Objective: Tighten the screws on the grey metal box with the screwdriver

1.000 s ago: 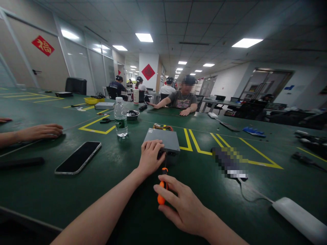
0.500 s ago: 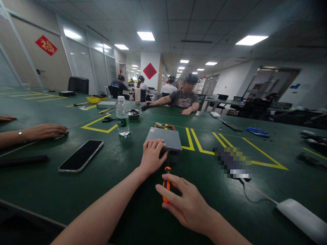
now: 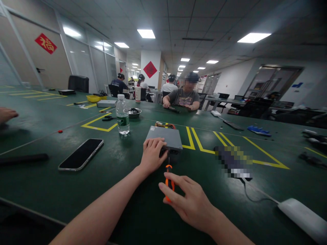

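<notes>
A grey metal computer power supply lies flat on the green table, with a bundle of coloured wires at its far side. My left hand grips its near left corner, fingers over the top and thumb at the near face. In my right hand is an orange and black screwdriver, held between thumb and fingers. Its thin shaft points away from me to the near face of the power supply. Whether the tip sits in a screw is too small to tell.
Left of the power supply stand a water bottle and a metal bowl; a phone lies nearer. A white adapter with a cable is at right. Across the table sits a person; another person's hand shows at far left.
My right hand and the screwdriver have shifted slightly, my left hand staying on the power supply. At left, another person's hand has left the table. The person opposite has drawn a dark object closer.
</notes>
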Demonstrator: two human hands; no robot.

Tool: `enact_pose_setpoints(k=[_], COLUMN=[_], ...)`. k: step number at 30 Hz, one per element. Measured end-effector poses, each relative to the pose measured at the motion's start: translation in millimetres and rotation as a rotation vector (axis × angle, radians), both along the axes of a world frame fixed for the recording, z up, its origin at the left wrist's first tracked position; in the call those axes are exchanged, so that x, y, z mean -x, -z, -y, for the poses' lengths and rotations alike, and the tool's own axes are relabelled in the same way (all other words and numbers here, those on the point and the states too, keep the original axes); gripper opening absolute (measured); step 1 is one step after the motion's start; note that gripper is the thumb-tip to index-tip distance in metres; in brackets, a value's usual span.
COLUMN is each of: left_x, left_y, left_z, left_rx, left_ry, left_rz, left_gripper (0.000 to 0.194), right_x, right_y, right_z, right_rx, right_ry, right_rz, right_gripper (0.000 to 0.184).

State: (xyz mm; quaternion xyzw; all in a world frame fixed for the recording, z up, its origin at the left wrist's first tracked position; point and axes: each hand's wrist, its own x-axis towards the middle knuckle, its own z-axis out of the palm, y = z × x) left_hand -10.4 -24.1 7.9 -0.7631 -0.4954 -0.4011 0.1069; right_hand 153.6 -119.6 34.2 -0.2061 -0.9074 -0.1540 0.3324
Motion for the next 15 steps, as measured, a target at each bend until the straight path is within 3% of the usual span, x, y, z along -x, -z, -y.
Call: enact_pose_setpoints(k=[3,6,11,15], left_x=[0.3,0.7,0.9,0.8], left_y=[-0.3,0.1,1.1,0.7], left_z=[0.2,-0.4,-0.8,-0.4], left_rx=[-0.003,0.0,0.003,0.003], left_ry=[0.004,0.003,0.003,0.0], left_rz=[0.0,0.001,-0.004,-0.003], left_gripper=[0.019,0.02,0.019,0.019], right_x=[-1.2,-3.9,-2.0,2.2], right_y=[4.6,9.1,1.6,2.7], right_z=[-5.0,-7.5,-0.3,0.5], right_rx=[-0.08,-0.048,0.004,0.033], right_ry=[0.016,0.024,0.023,0.012], right_rz=[-0.11,-0.192,0.006,0.028], right_gripper=[0.015,0.013,0.02,0.022])
